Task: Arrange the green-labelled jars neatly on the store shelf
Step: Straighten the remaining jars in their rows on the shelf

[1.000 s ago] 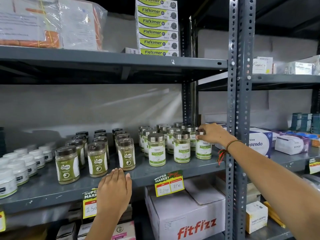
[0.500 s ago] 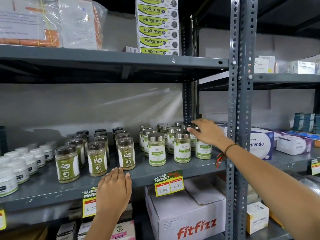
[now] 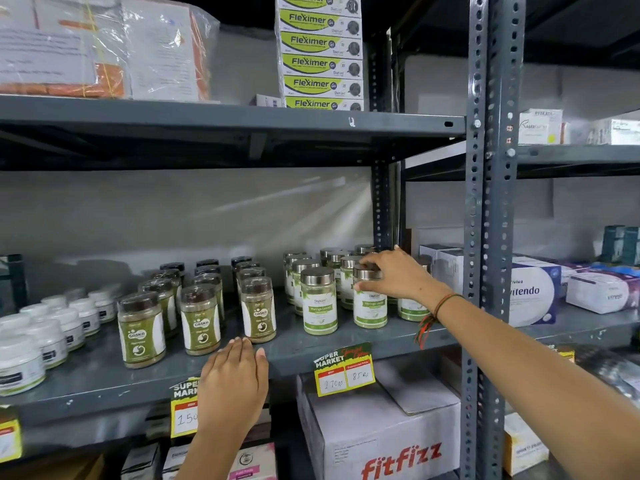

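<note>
1. Green-labelled clear jars with steel lids (image 3: 370, 299) stand mid-shelf, right; we judge them rigid, smooth, fairly light.
2. Our right hand (image 3: 398, 273) pinches one lid; gripping the body seems safer.
3. Our left hand (image 3: 233, 381) lies flat on the near shelf edge (image 3: 104, 393).

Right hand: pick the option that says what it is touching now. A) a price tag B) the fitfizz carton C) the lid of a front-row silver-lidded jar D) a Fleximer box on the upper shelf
C: the right hand has its fingers curled over the silver lid of the front-row jar, while the left hand lies flat on the shelf edge.
</note>
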### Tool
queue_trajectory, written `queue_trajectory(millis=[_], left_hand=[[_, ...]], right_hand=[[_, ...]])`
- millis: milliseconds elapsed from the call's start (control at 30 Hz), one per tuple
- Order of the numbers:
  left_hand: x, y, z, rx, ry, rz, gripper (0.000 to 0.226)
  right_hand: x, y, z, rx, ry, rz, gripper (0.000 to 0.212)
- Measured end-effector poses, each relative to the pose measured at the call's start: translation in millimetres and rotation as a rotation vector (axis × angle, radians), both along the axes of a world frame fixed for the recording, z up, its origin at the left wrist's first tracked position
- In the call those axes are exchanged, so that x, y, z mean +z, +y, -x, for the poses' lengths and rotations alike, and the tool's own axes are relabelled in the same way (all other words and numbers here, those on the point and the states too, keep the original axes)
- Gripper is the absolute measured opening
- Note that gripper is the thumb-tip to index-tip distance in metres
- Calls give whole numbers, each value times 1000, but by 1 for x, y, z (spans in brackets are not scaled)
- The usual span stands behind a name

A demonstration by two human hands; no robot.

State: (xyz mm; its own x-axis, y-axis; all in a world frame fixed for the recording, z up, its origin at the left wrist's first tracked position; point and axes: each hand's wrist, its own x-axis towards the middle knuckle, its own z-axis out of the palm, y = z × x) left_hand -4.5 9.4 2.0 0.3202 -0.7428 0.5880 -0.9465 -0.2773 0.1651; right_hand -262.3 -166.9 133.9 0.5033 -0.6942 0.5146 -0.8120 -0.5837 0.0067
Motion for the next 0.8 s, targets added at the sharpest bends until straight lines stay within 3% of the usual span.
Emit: queue_trajectory(millis=[333,500,633,800], left_hand=[[-1,-1,-1,-9,-3,15,62],[-1,-4,-3,-12,-5,23,64],[-1,-6,-3,-16,-16,33,60],[-4,-6,-3,17,-7,11,63]], right_hand=[[3,10,-12,-27,-37,92,83],[15,35,-63,202,-186,233,73],[15,53,-117,364,-88,51,65],[4,54,-163,360,100,-121,71]])
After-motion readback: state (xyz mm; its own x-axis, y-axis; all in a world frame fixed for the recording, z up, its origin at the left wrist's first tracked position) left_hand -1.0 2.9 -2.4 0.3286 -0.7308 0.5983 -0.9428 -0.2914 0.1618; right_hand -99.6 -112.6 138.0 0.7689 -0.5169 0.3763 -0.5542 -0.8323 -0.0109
